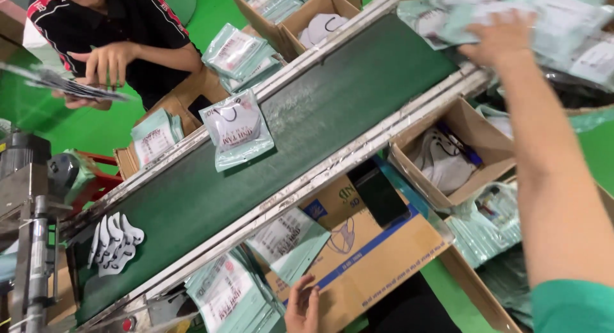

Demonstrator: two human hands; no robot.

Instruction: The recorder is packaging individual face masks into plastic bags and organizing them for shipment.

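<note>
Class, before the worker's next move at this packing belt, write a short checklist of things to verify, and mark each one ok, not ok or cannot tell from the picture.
1. Right hand has reached the pile of sealed packets at the top right: ok, it rests on them.
2. Right hand's grip closed on a packet: cannot tell, the fingers blur.
3. Left hand free: ok, open beside the flat cardboard box, holding nothing.
4. Green belt has room: ok, only one packet and a fan of white masks lie on it.
5. Co-worker's hands off the belt: ok, they hold packets beside it.
</note>
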